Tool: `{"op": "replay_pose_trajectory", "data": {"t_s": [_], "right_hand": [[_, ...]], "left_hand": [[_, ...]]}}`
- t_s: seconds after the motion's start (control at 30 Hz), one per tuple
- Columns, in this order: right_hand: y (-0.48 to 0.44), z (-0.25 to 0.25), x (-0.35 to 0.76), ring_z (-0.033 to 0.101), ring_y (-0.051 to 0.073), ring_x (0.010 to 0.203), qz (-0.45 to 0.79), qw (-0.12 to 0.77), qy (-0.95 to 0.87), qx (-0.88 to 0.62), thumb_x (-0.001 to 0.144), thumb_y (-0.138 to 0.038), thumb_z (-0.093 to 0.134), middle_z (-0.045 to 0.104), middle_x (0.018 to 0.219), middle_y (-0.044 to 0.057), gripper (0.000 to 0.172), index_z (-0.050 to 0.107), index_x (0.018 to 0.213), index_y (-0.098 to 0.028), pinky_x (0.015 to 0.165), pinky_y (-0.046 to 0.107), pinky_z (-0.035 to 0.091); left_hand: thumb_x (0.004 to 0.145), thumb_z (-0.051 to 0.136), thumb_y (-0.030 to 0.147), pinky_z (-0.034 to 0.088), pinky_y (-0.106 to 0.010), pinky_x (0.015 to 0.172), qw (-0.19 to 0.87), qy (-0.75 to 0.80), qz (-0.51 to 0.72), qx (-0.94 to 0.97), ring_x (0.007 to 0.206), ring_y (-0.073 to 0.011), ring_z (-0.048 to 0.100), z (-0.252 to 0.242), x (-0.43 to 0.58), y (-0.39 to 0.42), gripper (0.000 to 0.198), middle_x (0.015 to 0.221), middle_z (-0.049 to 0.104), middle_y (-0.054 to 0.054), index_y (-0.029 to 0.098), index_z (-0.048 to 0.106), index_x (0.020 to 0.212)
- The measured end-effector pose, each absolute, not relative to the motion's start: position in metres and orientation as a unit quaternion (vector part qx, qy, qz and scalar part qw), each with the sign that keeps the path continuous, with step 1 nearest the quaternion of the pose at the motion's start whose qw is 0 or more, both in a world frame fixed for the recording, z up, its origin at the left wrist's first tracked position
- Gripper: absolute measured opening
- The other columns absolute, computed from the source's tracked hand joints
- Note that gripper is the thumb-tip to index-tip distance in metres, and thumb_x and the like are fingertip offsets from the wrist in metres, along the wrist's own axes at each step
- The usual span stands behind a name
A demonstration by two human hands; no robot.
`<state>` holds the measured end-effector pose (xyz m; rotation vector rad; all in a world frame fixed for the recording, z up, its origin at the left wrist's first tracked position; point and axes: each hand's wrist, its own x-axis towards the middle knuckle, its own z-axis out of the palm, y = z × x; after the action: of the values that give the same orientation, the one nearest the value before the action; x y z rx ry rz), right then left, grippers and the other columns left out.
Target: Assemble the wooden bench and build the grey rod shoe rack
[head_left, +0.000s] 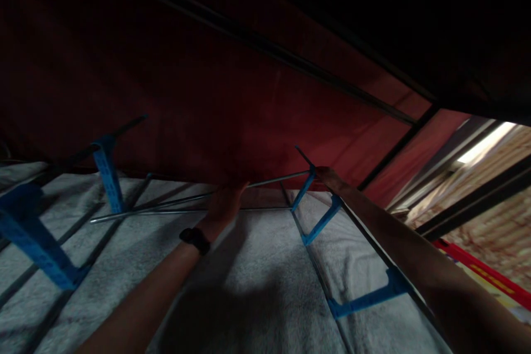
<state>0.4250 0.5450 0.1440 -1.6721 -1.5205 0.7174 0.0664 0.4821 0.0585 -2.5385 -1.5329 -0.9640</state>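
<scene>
I am looking into a dim fabric wardrobe or rack with red cloth walls (186,94). My left hand (224,204), with a dark watch at the wrist, is wrapped around a thin metal rod (166,206) that runs left to right. My right hand (329,177) reaches to the rod's right end, where it meets a blue plastic connector (307,185) on the dark frame; its fingers are closed there. Under both hands lies a white fabric shelf (257,265).
More blue connectors sit on the black frame tubes at the left (108,174), far left (33,238) and lower right (365,298). A dark bar (269,50) crosses the red wall above. A brick-patterned surface (498,215) shows at the right.
</scene>
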Motion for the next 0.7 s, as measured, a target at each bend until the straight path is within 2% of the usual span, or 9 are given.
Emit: {"op": "replay_pose_trajectory", "data": {"t_s": [0.17,0.47,0.7], "right_hand": [[0.540,0.147,0.424,0.071,0.015,0.070,0.313,0.384,-0.574,-0.652,0.087,-0.023,0.062,0.073,0.079,0.006,0.010,0.066,0.081,-0.015,0.075,0.028,0.061],[0.538,0.146,0.422,0.069,0.013,0.066,0.312,0.395,-0.556,-0.661,0.091,-0.023,0.059,0.073,0.079,0.006,0.013,0.065,0.083,-0.015,0.066,0.023,0.060],[0.544,0.141,0.428,0.070,0.016,0.066,0.270,0.371,-0.600,-0.655,0.088,-0.031,0.061,0.072,0.076,0.007,0.017,0.066,0.083,-0.015,0.070,0.029,0.061]], "left_hand": [[0.083,0.040,-0.001,0.044,-0.041,0.104,0.015,-0.481,-0.319,-0.816,0.119,-0.0247,0.059,0.060,0.063,0.490,0.056,0.131,0.064,-0.011,0.017,0.057,0.134],[0.084,0.039,0.000,0.044,-0.041,0.105,0.045,-0.443,-0.314,-0.838,0.122,-0.0233,0.057,0.051,0.056,0.509,0.058,0.134,0.062,-0.011,0.018,0.053,0.138],[0.083,0.042,0.002,0.045,-0.042,0.102,0.077,-0.443,-0.290,-0.845,0.118,-0.0236,0.059,0.079,0.058,0.517,0.056,0.127,0.065,-0.010,0.021,0.057,0.134]]}}
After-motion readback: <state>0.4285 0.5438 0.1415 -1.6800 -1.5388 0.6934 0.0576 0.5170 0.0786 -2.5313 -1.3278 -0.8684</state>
